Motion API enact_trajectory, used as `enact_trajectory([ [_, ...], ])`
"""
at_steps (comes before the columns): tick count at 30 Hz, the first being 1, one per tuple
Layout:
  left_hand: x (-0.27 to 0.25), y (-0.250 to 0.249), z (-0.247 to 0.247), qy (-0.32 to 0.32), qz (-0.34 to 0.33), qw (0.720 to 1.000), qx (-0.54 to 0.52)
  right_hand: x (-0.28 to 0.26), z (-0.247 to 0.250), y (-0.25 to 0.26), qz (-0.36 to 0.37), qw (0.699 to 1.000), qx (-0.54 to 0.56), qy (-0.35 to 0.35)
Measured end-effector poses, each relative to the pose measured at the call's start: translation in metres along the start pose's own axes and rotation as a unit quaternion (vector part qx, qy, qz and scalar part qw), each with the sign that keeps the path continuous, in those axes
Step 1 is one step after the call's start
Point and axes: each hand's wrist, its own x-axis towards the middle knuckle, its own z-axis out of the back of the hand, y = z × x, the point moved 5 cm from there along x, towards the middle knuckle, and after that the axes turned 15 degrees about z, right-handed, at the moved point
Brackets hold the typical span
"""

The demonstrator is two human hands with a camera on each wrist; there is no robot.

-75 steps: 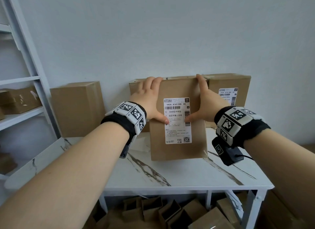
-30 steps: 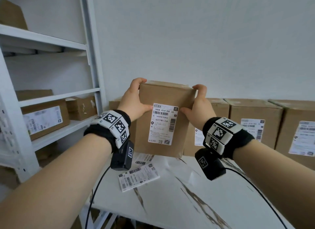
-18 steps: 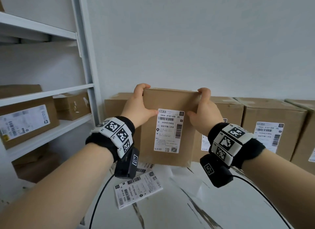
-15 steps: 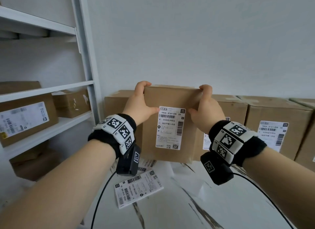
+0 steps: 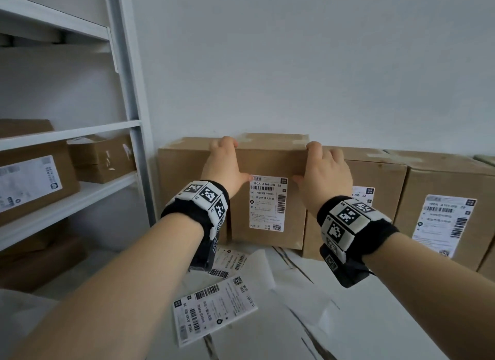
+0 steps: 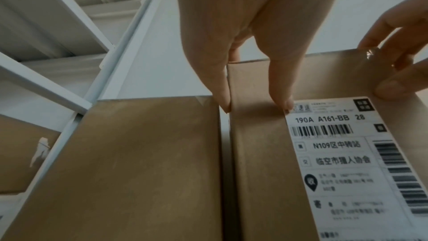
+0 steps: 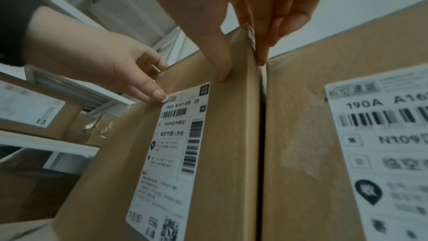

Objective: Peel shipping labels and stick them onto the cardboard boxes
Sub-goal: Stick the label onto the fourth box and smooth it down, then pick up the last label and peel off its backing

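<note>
A brown cardboard box (image 5: 267,161) with a white shipping label (image 5: 267,202) on its front stands in the row at the wall, between a plain box (image 5: 182,172) and a labelled box (image 5: 380,177). My left hand (image 5: 227,161) grips its upper left corner, thumb on the front and fingers down the side gap. My right hand (image 5: 316,166) grips the upper right corner the same way. In the left wrist view the thumb of the left hand (image 6: 253,98) touches the label (image 6: 347,153). The right wrist view shows the right hand (image 7: 241,67) straddling the box edge (image 7: 250,116).
Loose shipping labels (image 5: 214,308) and bare backing paper (image 5: 297,284) lie on the white marble table (image 5: 375,333) in front of the row. More labelled boxes (image 5: 444,220) continue to the right. A white shelf unit (image 5: 126,91) with boxes (image 5: 32,177) stands at the left.
Both hands carried the labelled box back and down into the gap in the row at the wall. The view turned left toward the shelf.
</note>
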Motion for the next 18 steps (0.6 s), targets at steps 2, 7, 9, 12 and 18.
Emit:
enact_trajectory([
  [2, 0.0, 0.003, -0.008, 0.001, -0.004, 1.0, 0.014, 0.001, -0.007, -0.002, 0.009, 1.0, -0.026, -0.004],
  [7, -0.002, 0.006, -0.021, -0.034, -0.04, 0.996, 0.072, -0.001, -0.022, -0.006, 0.022, 0.998, -0.063, -0.015],
  [9, -0.001, 0.003, -0.022, -0.076, -0.064, 0.989, 0.113, -0.001, -0.025, -0.008, 0.018, 0.997, -0.065, -0.031],
  [12, 0.0, 0.001, -0.023, -0.119, -0.077, 0.975, 0.168, -0.001, -0.03, -0.01, 0.024, 0.996, -0.064, -0.053],
  [18, 0.002, 0.004, -0.027, -0.128, -0.089, 0.97, 0.187, -0.004, -0.037, -0.01, 0.023, 0.997, -0.068, -0.033],
])
